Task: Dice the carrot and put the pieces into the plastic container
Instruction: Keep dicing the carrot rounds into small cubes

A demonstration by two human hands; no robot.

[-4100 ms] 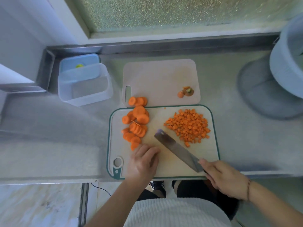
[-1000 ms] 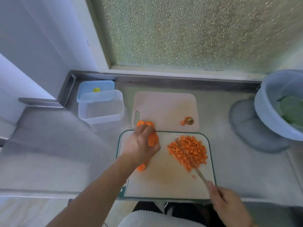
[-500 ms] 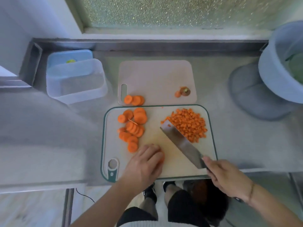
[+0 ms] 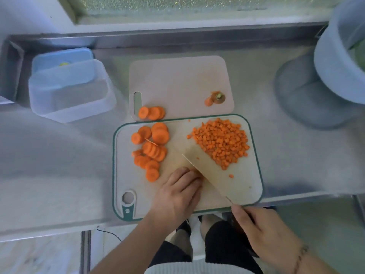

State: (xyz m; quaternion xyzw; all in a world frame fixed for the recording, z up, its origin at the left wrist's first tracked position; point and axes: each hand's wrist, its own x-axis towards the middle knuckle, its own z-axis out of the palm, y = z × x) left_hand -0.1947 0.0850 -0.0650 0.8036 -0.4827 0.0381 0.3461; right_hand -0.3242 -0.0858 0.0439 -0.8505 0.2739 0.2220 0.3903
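On the near half of the green-rimmed cutting board (image 4: pixel 254 171), just beside the knife blade (image 4: pixel 209 173): left hand (image 4: pixel 177 192), fingers curled down onto the board, presumably pinning carrot slices hidden beneath the fingertips; contents of the grip not visible. Right hand (image 4: pixel 264 232), curled round the knife handle at the board's near edge, well right of the left hand. Blade long axis diagonal, from the handle at near right up to the tip at far left, with its flat side touching the left knuckles. Remaining carrot rounds (image 4: pixel 150 149) immediately beyond and left of the left hand, clearly nearer to it than to the right; rounds lying flat and overlapping, with no long axis of their own, the cluster strung front to back along the board's left side. Three more slices (image 4: pixel 151 113) on the pink cutting board (image 4: pixel 177 80) behind. Diced carrot pile (image 4: pixel 221 142) beyond the blade at far right. Empty plastic container (image 4: pixel 69 91) on the counter (image 4: pixel 276 155) at far left, well apart from both boards. Judged step: dicing, about half done; transfer not yet begun.
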